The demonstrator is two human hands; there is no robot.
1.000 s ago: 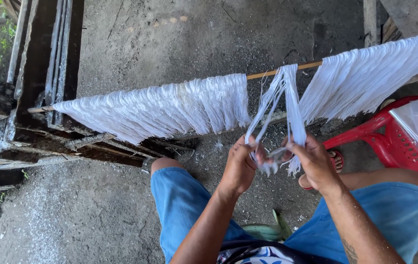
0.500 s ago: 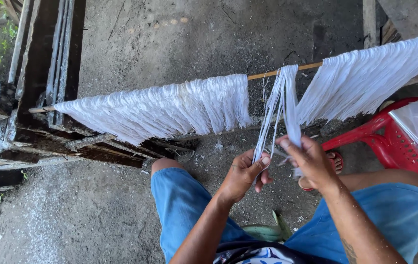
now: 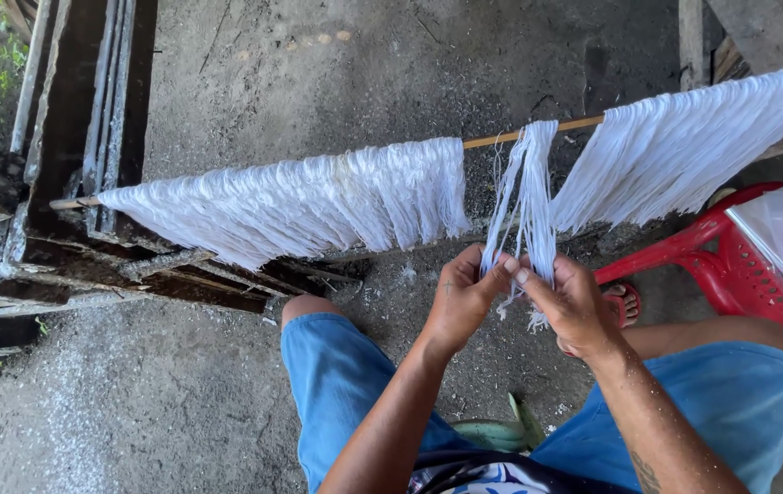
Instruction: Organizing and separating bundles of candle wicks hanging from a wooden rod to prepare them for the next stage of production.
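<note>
- Separating a narrow hank of white strands (image 3: 530, 197) from the sheets draped over a horizontal pole (image 3: 533, 132), seated, knees in blue shorts.
- Left hand (image 3: 461, 297) and right hand (image 3: 573, 306) pinch the hank's lower end, fingers closed on it.
- Judged next: gentle combing downward, avoiding snapped strands.

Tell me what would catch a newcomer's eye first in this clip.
The white fibre strands draped over a thin horizontal pole across the middle stand out first, hanging in broad sheets. At the centre, the left hand and right hand pinch a narrow separated bundle that hangs from the pole between the sheets. A red plastic chair sits at the right edge, the brightest colour against the grey concrete floor.
</note>
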